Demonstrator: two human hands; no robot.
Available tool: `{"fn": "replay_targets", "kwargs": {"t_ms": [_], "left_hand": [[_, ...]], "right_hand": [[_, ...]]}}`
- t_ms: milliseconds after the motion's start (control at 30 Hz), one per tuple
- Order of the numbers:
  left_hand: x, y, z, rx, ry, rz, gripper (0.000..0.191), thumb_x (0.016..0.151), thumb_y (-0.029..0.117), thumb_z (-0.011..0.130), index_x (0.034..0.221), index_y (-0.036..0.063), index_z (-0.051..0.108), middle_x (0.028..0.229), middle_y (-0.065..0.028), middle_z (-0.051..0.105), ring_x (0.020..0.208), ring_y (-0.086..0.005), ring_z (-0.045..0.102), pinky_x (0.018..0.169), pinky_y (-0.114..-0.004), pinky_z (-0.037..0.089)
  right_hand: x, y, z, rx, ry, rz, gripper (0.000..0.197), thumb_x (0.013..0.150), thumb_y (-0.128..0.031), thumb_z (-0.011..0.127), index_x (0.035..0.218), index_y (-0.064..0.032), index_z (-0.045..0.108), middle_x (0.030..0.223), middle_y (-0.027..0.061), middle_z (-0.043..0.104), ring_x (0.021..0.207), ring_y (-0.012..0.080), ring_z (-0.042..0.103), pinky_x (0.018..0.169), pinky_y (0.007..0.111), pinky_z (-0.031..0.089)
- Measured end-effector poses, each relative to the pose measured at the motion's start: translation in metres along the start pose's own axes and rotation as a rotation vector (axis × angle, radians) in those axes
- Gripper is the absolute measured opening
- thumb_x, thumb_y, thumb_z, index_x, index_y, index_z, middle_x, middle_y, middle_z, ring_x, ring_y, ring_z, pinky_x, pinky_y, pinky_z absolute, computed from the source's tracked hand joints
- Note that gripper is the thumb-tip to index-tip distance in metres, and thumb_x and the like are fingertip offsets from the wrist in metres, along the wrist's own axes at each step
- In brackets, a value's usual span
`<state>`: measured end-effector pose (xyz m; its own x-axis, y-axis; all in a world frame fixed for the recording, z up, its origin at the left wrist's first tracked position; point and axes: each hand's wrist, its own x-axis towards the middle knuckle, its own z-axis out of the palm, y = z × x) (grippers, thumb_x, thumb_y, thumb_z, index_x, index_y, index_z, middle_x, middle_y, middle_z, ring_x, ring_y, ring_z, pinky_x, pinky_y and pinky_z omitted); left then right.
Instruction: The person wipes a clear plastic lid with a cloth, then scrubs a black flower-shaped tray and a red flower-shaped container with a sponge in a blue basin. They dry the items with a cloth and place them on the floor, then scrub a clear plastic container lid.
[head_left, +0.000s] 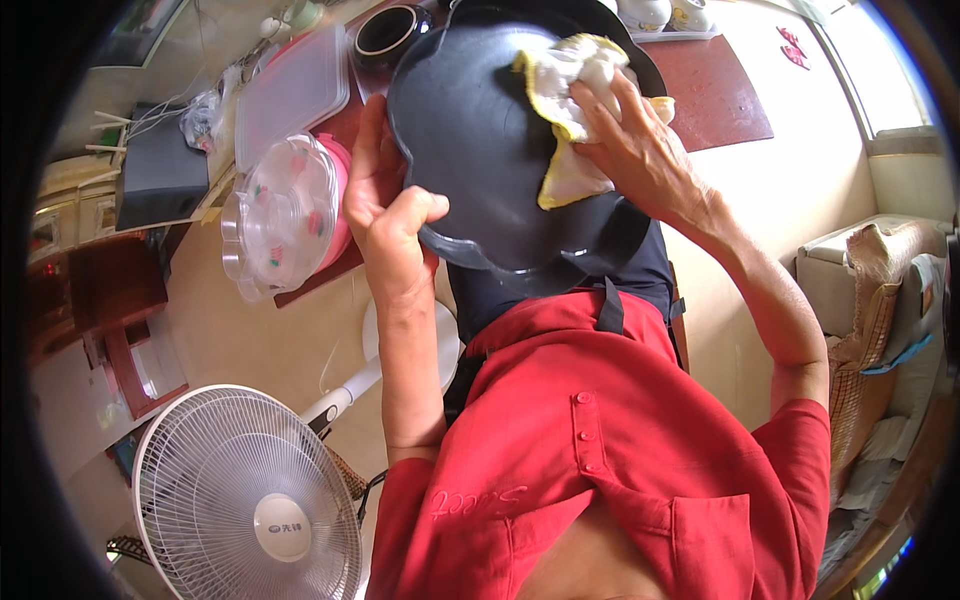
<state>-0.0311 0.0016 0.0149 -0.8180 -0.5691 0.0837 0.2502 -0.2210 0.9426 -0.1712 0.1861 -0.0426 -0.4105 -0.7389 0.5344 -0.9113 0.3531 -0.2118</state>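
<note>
A dark, scallop-edged plastic tray (472, 142) is tilted up in front of me, above my lap. My left hand (390, 202) grips its left rim, with the thumb over the edge and the other fingers behind it. Against the right part of the tray's inner face, my right hand (637, 142) presses a crumpled white cloth with yellow edging (570, 90). Part of the cloth hangs down below my fingers. The tray hides some of the table behind it.
Left of the tray, a clear flower-shaped lid (281, 217) rests over a pink container (337, 187) at the edge of the reddish table (705, 97). Translucent plastic lids (292, 97) and a black bowl (386, 37) lie farther back. A floor fan (247, 495) stands at my left, a sofa (862, 300) at right.
</note>
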Motion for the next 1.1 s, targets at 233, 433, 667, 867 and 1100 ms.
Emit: {"fn": "replay_targets", "kwargs": {"t_ms": [233, 433, 667, 867, 1100], "left_hand": [[0.002, 0.001, -0.001, 0.001, 0.11, 0.074, 0.079, 0.058, -0.012, 0.041, 0.136, -0.0049, 0.036, 0.126, -0.0133, 0.053, 0.108, -0.0177, 0.053, 0.089, -0.024, 0.041], [0.002, -0.002, 0.002, -0.036, 0.034, 0.081, 0.077, 0.063, -0.013, 0.049, 0.138, -0.0023, 0.035, 0.126, -0.012, 0.051, 0.107, -0.018, 0.053, 0.092, -0.027, 0.041], [-0.004, -0.008, 0.002, -0.066, -0.038, 0.014, 0.074, 0.073, -0.006, 0.065, 0.139, -0.004, 0.031, 0.123, -0.0144, 0.053, 0.111, -0.02, 0.052, 0.096, -0.031, 0.04], [-0.001, -0.006, -0.01, -0.058, 0.001, 0.072, 0.072, 0.07, -0.007, 0.063, 0.136, -0.0049, 0.035, 0.125, -0.0158, 0.053, 0.111, -0.0211, 0.053, 0.096, -0.031, 0.041], [0.002, -0.001, -0.014, -0.089, -0.057, 0.029, 0.081, 0.06, -0.01, 0.055, 0.138, -0.0041, 0.033, 0.127, -0.0147, 0.053, 0.113, -0.0217, 0.052, 0.095, -0.03, 0.042]], "right_hand": [[-0.024, -0.033, -0.001, 0.225, -0.144, -0.062, 0.044, 0.069, -0.005, 0.065, 0.112, -0.0041, 0.053, 0.101, 0.015, 0.048, 0.088, 0.0319, 0.058, 0.071, 0.039, 0.053], [0.006, -0.073, -0.008, 0.497, -0.227, -0.195, 0.025, 0.073, -0.007, 0.062, 0.097, -0.0074, 0.059, 0.096, 0.0101, 0.049, 0.075, 0.0239, 0.06, 0.057, 0.034, 0.053], [0.026, -0.091, -0.011, 0.599, 0.013, 0.04, 0.032, 0.072, -0.006, 0.063, 0.104, -0.0068, 0.059, 0.104, 0.0137, 0.054, 0.079, 0.0327, 0.061, 0.066, 0.039, 0.052], [-0.003, -0.073, -0.024, 0.821, -0.441, -0.031, 0.038, 0.073, 0.0, 0.062, 0.111, -0.003, 0.06, 0.103, 0.0187, 0.061, 0.087, 0.0367, 0.061, 0.075, 0.039, 0.051], [0.002, -0.02, -0.05, 0.275, -0.916, 0.038, 0.031, 0.072, -0.003, 0.056, 0.097, -0.0126, 0.07, 0.081, 0.0164, 0.066, 0.074, 0.0317, 0.065, 0.066, 0.039, 0.052]]}}
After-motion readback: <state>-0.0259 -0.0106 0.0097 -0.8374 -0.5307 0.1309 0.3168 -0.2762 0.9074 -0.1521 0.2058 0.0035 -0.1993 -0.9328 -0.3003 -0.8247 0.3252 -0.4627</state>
